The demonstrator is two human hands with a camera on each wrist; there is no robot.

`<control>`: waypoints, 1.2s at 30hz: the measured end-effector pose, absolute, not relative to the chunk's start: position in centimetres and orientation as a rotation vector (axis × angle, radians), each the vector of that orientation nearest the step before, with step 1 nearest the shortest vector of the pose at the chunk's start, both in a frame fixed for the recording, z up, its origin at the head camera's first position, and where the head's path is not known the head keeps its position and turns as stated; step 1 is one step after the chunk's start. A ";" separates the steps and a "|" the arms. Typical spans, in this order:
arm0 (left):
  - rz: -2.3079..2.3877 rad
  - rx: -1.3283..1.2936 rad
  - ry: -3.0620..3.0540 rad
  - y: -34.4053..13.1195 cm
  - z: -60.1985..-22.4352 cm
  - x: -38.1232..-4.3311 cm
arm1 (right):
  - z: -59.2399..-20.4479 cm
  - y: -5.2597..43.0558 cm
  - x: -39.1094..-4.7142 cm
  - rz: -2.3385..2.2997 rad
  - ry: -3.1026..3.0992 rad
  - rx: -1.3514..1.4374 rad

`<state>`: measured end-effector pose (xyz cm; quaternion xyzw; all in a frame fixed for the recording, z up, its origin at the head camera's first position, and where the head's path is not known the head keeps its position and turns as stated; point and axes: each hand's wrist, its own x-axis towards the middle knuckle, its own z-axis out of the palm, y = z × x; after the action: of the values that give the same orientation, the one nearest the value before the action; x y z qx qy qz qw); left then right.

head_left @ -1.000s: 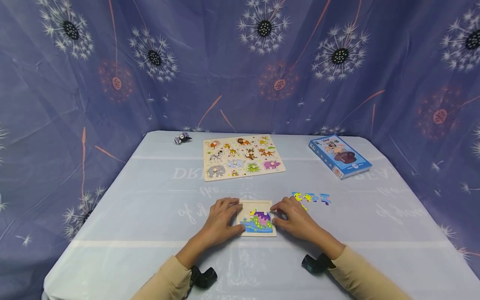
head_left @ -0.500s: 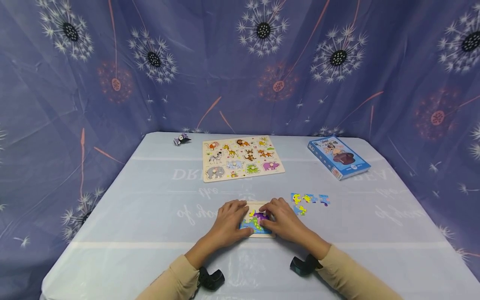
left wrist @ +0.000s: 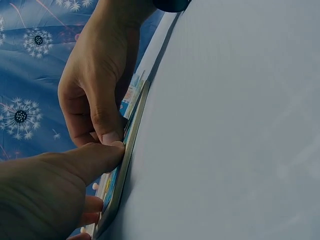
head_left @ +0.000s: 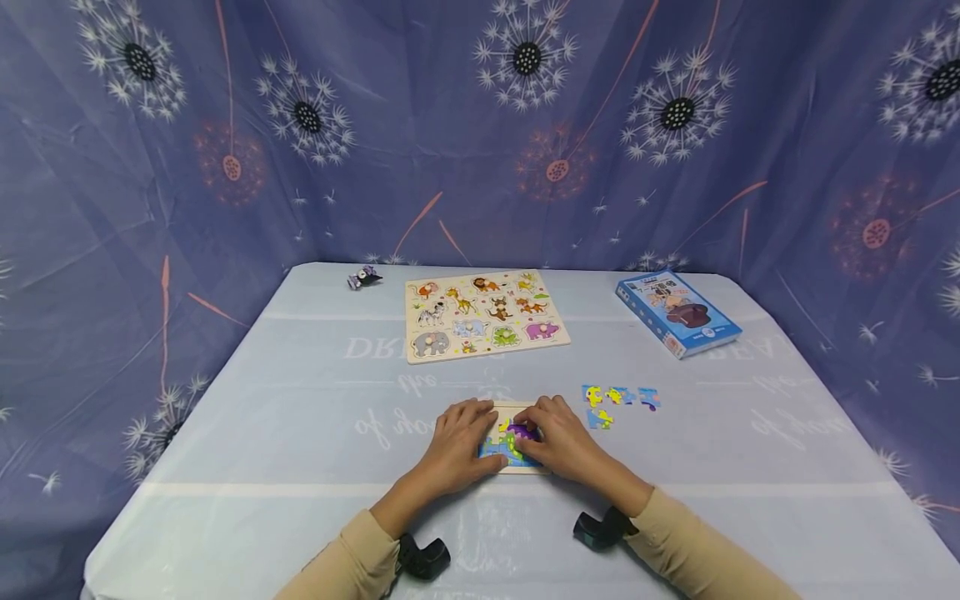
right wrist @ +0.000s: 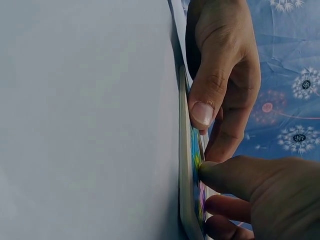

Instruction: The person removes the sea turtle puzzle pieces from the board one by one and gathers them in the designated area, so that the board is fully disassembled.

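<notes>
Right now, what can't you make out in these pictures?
Head view: parts of the puzzle at left and right, hidden by the left hand and right hand.
Head view: small lettering on the box, too small.
Both wrist views: the puzzle's picture, seen nearly edge-on.

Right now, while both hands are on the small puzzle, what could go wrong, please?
I see two possible risks. The right hand touches the pieces inside the frame, and they do not fill its top part, so a push might slide them out of line. The loose pieces lie on the table near the right hand, so a careless move could scatter them.
</notes>
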<state>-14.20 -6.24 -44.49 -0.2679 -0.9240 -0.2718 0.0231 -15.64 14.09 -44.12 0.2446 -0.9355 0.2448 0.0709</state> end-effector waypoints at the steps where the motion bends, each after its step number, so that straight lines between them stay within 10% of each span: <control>1: -0.842 -0.829 -2.862 -6.2 -44.5 -14.2 | -44.1 14.1 -15.6 0.734 -2.810 0.738; 36: -0.842 -0.819 -2.867 -6.2 -44.5 -14.1 | -44.2 14.0 -15.4 0.739 -2.776 0.767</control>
<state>-14.14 -6.19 -44.54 -0.2643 -0.9251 -0.2717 0.0217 -15.44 14.04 -44.16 0.2571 -0.9303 0.2477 0.0838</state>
